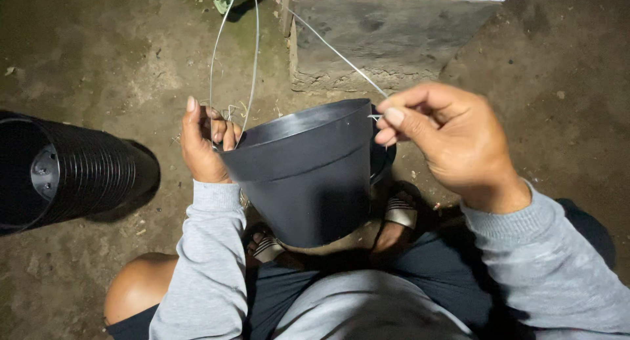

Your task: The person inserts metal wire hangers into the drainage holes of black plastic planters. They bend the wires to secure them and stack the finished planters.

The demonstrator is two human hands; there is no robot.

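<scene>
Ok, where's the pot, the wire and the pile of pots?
pot (308,176), head view, its outer side wall
wire (335,51), head view, the taut stretch
pile of pots (92,172), head view, ribbed rims

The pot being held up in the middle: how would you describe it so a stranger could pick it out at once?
Start at the dirt floor and look above the seated person's sandalled feet. There a single dark grey plastic pot is held between the left hand and the right hand, with thin wire running up from its rim. Unlike the stack of black pots lying on its side at the left, it stands alone and wired.
</scene>
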